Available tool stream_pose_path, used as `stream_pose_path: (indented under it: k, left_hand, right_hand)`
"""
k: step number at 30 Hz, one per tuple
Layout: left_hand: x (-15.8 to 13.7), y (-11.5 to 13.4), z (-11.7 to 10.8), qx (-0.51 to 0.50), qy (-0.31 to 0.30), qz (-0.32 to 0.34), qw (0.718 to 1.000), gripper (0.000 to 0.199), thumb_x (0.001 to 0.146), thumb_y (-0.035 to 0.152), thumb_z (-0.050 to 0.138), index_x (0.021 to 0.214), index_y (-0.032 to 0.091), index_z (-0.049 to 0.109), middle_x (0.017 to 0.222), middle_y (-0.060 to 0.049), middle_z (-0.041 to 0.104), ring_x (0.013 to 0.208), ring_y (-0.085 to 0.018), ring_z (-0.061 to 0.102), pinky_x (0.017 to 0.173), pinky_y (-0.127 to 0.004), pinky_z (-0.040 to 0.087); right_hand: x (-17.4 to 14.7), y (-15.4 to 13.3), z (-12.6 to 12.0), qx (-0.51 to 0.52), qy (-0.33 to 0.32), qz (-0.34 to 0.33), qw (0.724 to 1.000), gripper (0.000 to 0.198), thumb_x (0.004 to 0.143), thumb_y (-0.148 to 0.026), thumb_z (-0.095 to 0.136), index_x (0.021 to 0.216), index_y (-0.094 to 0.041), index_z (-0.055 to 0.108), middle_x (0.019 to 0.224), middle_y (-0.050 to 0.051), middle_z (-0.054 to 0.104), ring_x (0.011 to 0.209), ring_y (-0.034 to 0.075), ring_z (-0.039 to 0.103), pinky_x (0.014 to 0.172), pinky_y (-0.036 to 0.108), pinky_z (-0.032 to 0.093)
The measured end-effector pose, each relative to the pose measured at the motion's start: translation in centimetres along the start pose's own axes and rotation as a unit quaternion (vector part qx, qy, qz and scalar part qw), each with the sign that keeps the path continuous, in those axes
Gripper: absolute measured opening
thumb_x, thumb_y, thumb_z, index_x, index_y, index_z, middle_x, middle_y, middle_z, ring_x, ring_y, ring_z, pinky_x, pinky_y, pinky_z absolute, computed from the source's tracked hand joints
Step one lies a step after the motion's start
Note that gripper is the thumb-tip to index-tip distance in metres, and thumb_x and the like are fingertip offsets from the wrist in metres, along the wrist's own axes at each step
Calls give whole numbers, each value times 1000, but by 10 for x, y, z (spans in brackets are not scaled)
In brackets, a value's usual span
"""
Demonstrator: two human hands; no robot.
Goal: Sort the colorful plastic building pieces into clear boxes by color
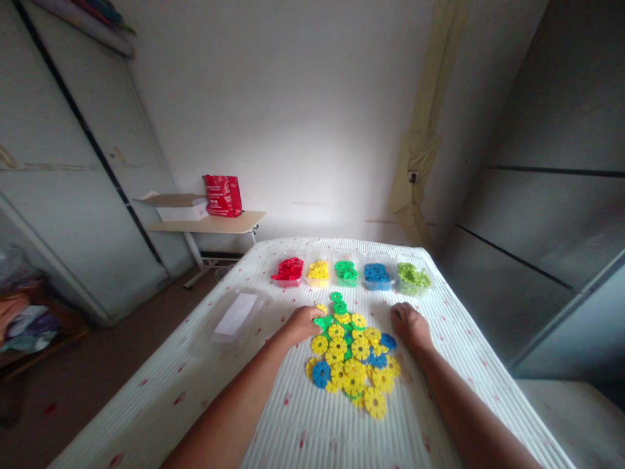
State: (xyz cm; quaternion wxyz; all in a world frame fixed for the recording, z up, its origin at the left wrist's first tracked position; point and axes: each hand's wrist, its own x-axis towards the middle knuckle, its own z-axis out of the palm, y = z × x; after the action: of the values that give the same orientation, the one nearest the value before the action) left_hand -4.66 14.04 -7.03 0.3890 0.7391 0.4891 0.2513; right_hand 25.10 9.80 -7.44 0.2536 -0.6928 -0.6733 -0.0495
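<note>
A loose pile of notched flower-shaped plastic discs, mostly yellow [360, 348] with some green and blue [321, 374] ones, lies on the table. At the pile's upper left edge is my left hand [303, 322], with thumb and fingers closed about a green disc [322, 322]. A yellow disc [321, 307] shows just beyond those fingertips. Right of the pile, my right hand [411, 324] is curled low over the cloth, its fingers bent inward. Whatever may be inside that hand is hidden. Two green discs [336, 297] lie at the pile's far tip.
Along the far side stand clear tubs of red [289, 270], yellow [318, 272], green [346, 272], blue [377, 275] and light green [413, 277] pieces. A clear lid with a white label [236, 316] lies left. Behind, a side table [215, 224] bears a box and a red bag.
</note>
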Motion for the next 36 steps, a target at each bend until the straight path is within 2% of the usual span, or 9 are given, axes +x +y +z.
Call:
stream_pose_path:
  k: [5, 8, 11, 15, 19, 26, 36]
  left_hand:
    - [-4, -1, -1, 78, 37, -9, 996, 26, 54, 8, 60, 79, 15, 60, 71, 4, 59, 70, -12, 54, 60, -18, 39]
    - [-7, 2, -2, 72, 51, -14, 996, 14, 55, 10, 59, 68, 15, 57, 63, 5, 53, 65, -11, 50, 55, -17, 35]
    - [-7, 8, -3, 48, 60, -18, 997, 9, 59, 11, 56, 67, 14, 56, 61, 5, 52, 63, -10, 49, 54, -17, 35]
    - [-1, 22, 2, 13, 14, -64, 998, 17, 63, 13, 51, 78, 15, 60, 59, 5, 53, 51, -9, 48, 46, -17, 34]
    - [6, 32, 10, 8, -11, -104, 995, 29, 59, 8, 52, 84, 15, 63, 58, 5, 56, 48, -8, 50, 45, -17, 35]
    - [18, 33, 13, 47, -17, -157, 986, 10, 51, 8, 57, 58, 15, 58, 39, 5, 45, 41, -11, 47, 43, -20, 33]
    - [-1, 42, 2, -41, -20, -157, 987, 14, 59, 19, 59, 71, 16, 54, 45, 8, 46, 38, -6, 40, 39, -16, 27]
  right_hand:
    - [0, 1, 1, 2, 3, 2, 1000, 19, 79, -18, 43, 75, -17, 61, 77, 3, 58, 66, 11, 50, 55, 21, 28]
    - [0, 1, 1, 3, 4, 2, 1000, 19, 79, -18, 43, 75, -17, 61, 77, 3, 58, 65, 11, 49, 55, 21, 28]
    - [1, 2, 2, 2, 3, 5, 1000, 19, 79, -18, 43, 75, -17, 61, 76, 3, 57, 65, 11, 49, 55, 21, 27]
    - [1, 3, 3, 10, -2, 8, 1000, 18, 79, -19, 43, 76, -18, 61, 77, 2, 57, 65, 11, 49, 55, 21, 28]
    - [1, 3, 3, 22, 3, 8, 1000, 18, 79, -18, 44, 75, -18, 62, 76, 2, 58, 65, 11, 49, 55, 20, 29]
    - [0, 1, 1, 12, 3, 9, 1000, 19, 79, -18, 43, 76, -18, 62, 77, 2, 58, 66, 10, 50, 56, 20, 29]
    - [1, 1, 1, 23, -5, 13, 1000, 18, 78, -17, 44, 75, -17, 62, 77, 3, 58, 65, 10, 49, 56, 20, 29]
